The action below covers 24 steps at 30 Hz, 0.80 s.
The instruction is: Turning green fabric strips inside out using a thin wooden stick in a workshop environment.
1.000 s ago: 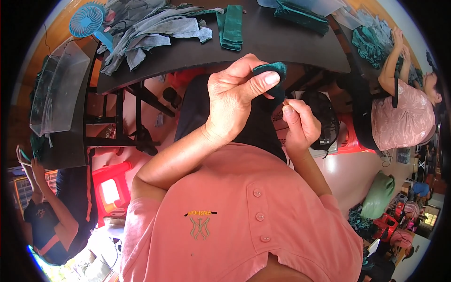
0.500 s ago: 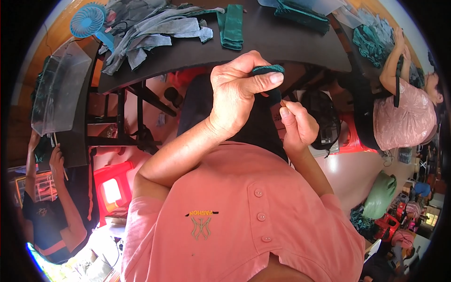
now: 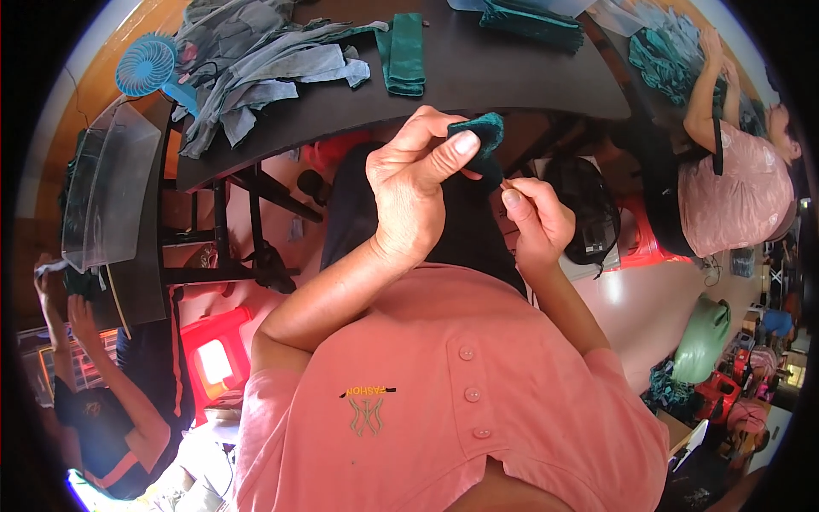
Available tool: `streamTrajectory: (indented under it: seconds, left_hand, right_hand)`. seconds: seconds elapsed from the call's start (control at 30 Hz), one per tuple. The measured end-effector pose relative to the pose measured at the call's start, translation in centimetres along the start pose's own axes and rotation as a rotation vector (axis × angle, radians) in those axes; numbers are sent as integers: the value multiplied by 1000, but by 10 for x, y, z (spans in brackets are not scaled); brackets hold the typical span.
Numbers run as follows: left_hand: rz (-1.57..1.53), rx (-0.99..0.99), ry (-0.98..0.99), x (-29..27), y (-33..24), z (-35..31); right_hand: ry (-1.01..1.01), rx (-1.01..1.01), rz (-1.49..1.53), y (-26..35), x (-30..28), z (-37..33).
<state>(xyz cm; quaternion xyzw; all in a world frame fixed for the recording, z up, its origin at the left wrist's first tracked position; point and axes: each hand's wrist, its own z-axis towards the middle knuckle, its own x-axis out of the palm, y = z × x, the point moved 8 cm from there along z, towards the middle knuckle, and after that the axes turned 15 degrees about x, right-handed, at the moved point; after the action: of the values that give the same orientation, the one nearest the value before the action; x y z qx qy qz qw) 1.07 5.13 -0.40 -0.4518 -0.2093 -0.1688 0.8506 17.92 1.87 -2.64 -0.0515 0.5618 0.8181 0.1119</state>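
Head view: left hand (image 3: 409,196) pinches teal cloth (image 3: 482,141), right hand (image 3: 533,222) pinched beside; dark table (image 3: 478,68) beyond.

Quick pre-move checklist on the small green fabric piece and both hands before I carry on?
1. Left hand pinching the green fabric piece between thumb and fingers: ok.
2. Right hand close below the piece, fingers pinched: ok.
3. What the right hand holds, needle or thread: cannot tell.
4. Piece raised off the dark table: ok.
5. Folded green stack lying apart on the table: ok.
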Motion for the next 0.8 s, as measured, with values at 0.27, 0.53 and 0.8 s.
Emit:
streamTrajectory:
  seconds: [0.27, 0.53, 0.8]
  left_hand:
    - [11, -28, -74, -3, -6, 2]
    - [106, -19, -6, -8, -2, 0]
    - [345, -75, 168, 5, -47, 21]
  right_hand:
    - [-13, 128, 40, -10, -1, -7]
    - [48, 464, 562, -37, 4, -1]
    - [-123, -19, -9, 7, -15, 2]
